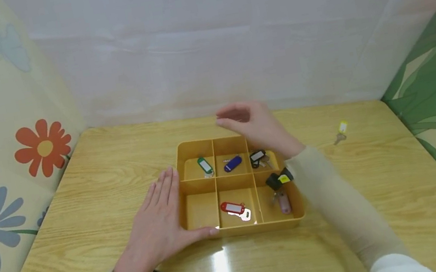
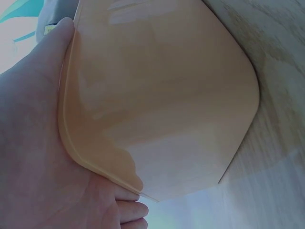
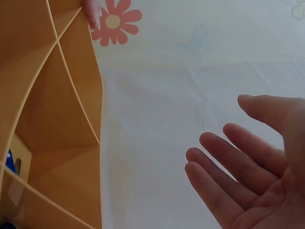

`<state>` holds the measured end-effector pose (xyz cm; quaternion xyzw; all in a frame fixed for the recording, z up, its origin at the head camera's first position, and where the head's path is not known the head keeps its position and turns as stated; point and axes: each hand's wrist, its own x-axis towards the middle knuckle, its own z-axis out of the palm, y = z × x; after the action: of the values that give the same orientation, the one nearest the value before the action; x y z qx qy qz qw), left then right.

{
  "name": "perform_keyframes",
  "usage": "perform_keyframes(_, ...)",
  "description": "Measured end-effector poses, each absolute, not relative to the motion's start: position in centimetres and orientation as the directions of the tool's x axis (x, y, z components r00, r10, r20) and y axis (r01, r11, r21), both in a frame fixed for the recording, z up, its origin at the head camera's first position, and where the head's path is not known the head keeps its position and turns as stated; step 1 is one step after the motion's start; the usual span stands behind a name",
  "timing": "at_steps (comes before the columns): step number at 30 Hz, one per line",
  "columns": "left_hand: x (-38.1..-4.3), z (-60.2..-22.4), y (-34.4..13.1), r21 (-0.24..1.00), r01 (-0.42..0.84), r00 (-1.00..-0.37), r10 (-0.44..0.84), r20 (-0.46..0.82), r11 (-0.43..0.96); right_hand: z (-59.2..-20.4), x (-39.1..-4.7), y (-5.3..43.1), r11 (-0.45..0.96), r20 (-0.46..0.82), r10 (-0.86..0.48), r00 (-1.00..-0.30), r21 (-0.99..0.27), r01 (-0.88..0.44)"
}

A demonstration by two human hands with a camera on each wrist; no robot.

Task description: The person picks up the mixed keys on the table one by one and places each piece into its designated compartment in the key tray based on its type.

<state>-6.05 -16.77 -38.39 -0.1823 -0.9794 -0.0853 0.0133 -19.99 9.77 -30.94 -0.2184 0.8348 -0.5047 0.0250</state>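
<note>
A yellow divided box (image 1: 259, 227) sits on the table. Along its left side rest the straight fingers of my left hand (image 1: 153, 228), its thumb stretched along the front wall. Close up in the left wrist view, that palm lies against the box corner (image 2: 162, 95). My right hand (image 1: 257, 124) hovers over the back right rim, fingers loosely bent with nothing in them, as the right wrist view of the hand (image 3: 252, 171) confirms. The back compartments hold a green key tag (image 1: 204, 165), a blue one (image 1: 233, 164) and a black one (image 1: 258, 155) with keys.
In the front compartments lie a red key tag (image 1: 233, 208) with a key, at middle, and a mauve tag (image 1: 284, 203) at right. A yellow-tagged key (image 1: 342, 128) lies on the table, right of the box. A white cloth (image 1: 205, 61) hangs behind the table.
</note>
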Motion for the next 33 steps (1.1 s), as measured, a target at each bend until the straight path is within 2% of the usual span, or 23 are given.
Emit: perform_keyframes(33,-6.1,-38.4,-16.5,0.152,0.362,-0.932,0.357,0.062,0.919,-32.3,-19.9,15.7,0.452,0.191,-0.292,-0.937,-0.836,-0.311)
